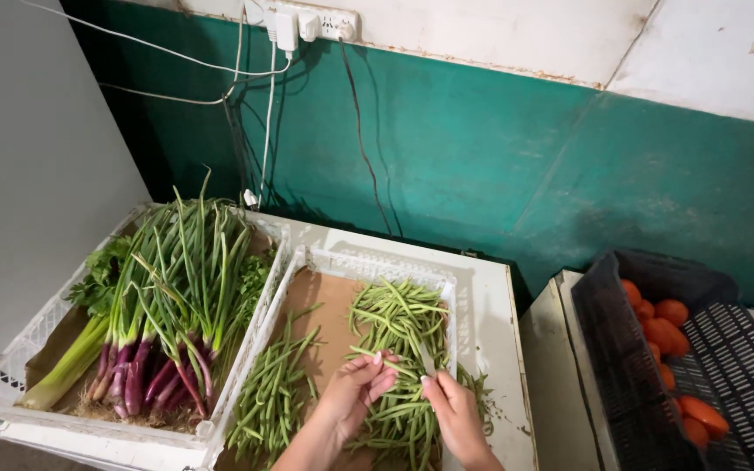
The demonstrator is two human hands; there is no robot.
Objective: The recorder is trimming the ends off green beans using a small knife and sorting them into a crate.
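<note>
My left hand (355, 391) and my right hand (453, 406) are over a white crate (377, 264) lined with brown paper and holding green beans (399, 318). The left fingers pinch one end of a single green bean (386, 360) lifted above the pile. The right hand grips a small knife blade (427, 361) held against the beans, close to the left fingertips. A second, smaller heap of green beans (274, 394) lies on the left side of the same crate.
Another white crate (10, 362) at the left holds purple-based spring onions (172, 296) and leafy greens. A black crate (630, 366) with orange-red tomatoes (665, 327) stands at the right. Behind is a green wall with a power strip (307, 22) and hanging cables.
</note>
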